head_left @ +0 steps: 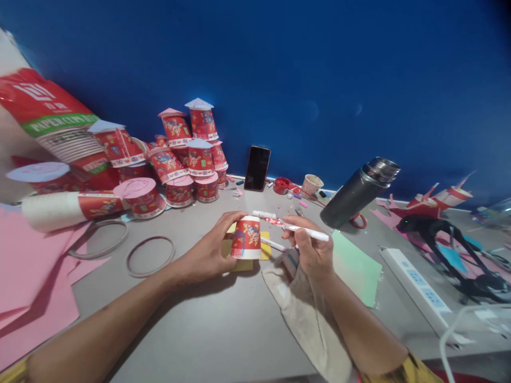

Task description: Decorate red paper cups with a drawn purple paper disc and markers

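My left hand (217,243) is closed around a red printed paper cup (246,236), which is mouth down with its white rim low. In my right hand (313,250), a white marker pen (307,232) is pinched, its red-patterned end pointing left toward the cup. I cannot tell whether the tip touches the cup. Beyond the hands lies a second white marker (264,214). Another white pen (274,244) rests by yellow paper (244,265), partly behind the cup. Under my right hand and forearm is a beige cloth (297,308).
Stacked red cups with paper tops (199,159) stand at back left, near a paper-cup bag (59,127). A phone (257,167) leans on the blue wall. To the right are a dark flask (357,194), green paper (355,268), a power strip (415,287) and black straps (451,255).
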Demonstrator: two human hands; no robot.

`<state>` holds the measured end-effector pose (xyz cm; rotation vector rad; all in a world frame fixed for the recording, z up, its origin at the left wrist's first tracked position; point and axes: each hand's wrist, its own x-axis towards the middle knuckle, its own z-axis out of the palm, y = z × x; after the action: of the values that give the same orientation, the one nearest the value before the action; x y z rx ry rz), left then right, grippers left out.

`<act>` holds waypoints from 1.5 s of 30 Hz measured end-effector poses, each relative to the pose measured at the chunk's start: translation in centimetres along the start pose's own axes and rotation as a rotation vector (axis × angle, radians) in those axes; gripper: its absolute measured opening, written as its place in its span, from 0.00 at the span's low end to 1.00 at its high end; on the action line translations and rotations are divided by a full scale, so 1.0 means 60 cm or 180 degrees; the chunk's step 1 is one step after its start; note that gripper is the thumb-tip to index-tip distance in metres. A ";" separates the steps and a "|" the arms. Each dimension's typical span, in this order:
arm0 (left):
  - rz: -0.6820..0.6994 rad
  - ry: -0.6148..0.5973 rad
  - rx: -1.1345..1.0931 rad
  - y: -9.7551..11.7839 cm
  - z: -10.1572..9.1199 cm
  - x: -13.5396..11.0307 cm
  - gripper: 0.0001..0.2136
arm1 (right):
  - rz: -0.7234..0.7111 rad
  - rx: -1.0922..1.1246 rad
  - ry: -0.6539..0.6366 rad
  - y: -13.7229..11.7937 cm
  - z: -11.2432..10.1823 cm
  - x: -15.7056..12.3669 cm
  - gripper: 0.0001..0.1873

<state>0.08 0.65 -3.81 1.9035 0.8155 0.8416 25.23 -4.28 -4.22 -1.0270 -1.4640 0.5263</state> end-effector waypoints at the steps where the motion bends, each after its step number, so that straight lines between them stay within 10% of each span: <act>1: 0.0036 0.0010 0.0039 0.000 0.000 0.000 0.37 | -0.0007 -0.0053 0.0058 -0.005 0.000 -0.002 0.17; 45: 0.0180 -0.0222 0.0670 0.023 0.009 -0.002 0.35 | -0.1174 -0.0825 -0.0211 -0.038 0.019 0.007 0.04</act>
<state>0.72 -0.23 -2.82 2.1370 0.8383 0.7426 23.53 -4.78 -2.35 -0.9128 -1.7647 0.1074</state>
